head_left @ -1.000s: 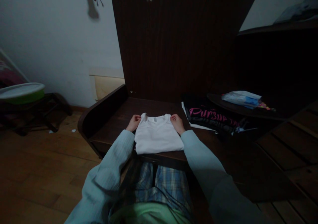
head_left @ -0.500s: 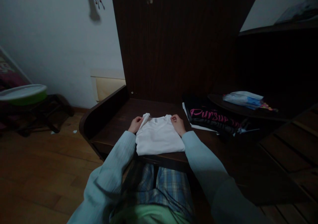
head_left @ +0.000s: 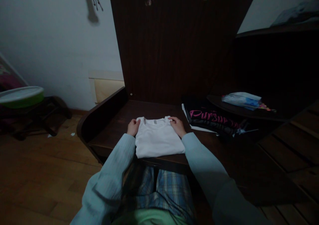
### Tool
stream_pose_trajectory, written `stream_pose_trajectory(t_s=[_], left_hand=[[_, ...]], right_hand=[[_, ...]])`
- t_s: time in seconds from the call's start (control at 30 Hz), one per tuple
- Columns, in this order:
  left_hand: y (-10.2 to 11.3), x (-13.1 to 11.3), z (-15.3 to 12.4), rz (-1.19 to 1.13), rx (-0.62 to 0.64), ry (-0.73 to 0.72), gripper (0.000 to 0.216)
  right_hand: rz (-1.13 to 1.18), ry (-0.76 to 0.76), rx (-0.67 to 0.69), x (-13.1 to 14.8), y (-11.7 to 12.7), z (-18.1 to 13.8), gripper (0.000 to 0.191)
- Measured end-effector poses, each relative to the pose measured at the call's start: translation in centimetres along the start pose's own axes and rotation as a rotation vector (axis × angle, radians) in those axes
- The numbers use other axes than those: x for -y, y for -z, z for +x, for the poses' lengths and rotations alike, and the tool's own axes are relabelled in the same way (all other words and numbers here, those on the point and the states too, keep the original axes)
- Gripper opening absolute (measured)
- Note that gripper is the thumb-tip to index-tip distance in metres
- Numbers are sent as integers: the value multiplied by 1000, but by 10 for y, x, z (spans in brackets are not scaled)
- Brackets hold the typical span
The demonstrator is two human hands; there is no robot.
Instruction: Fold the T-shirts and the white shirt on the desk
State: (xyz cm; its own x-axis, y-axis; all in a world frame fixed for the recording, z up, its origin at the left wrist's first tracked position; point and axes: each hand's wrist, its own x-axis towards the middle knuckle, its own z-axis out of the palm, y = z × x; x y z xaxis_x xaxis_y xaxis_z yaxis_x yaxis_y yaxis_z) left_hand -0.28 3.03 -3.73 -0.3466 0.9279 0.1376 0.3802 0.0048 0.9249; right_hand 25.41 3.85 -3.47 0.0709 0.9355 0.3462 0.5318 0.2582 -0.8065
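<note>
A folded white T-shirt (head_left: 157, 138) lies on the dark wooden surface (head_left: 117, 128) in front of me, collar away from me. My left hand (head_left: 133, 127) is curled at the shirt's upper left corner, gripping its edge. At the upper right corner my right hand (head_left: 177, 126) rests flat on the cloth, fingers stretched out. Both my arms are in light blue sleeves.
A folded black shirt with pink lettering (head_left: 211, 118) lies to the right. Behind it a dark round tray (head_left: 234, 108) carries a plastic packet (head_left: 241, 99). A tall dark panel (head_left: 171, 42) stands behind. At left, a green-and-white basin (head_left: 21, 96) on a stand, wooden floor below.
The raised flap at the shirt's upper left corner has been laid down flat. My right hand went from a pinch to lying flat on the shirt.
</note>
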Motion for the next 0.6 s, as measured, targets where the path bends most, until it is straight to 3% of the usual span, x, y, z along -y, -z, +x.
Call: stream_pose_trajectory(t_s=[0.3, 0.43, 0.6], left_hand=[[4, -11, -11, 152, -73, -56, 19], [9, -16, -16, 285, -77, -11, 19], [11, -21, -20, 338, -58, 61, 26]], right_hand=[[-21, 56, 17, -5, -1, 2, 33], [-39, 81, 40, -6, -3, 2, 33], [-144, 25, -60, -9, -3, 2, 42]])
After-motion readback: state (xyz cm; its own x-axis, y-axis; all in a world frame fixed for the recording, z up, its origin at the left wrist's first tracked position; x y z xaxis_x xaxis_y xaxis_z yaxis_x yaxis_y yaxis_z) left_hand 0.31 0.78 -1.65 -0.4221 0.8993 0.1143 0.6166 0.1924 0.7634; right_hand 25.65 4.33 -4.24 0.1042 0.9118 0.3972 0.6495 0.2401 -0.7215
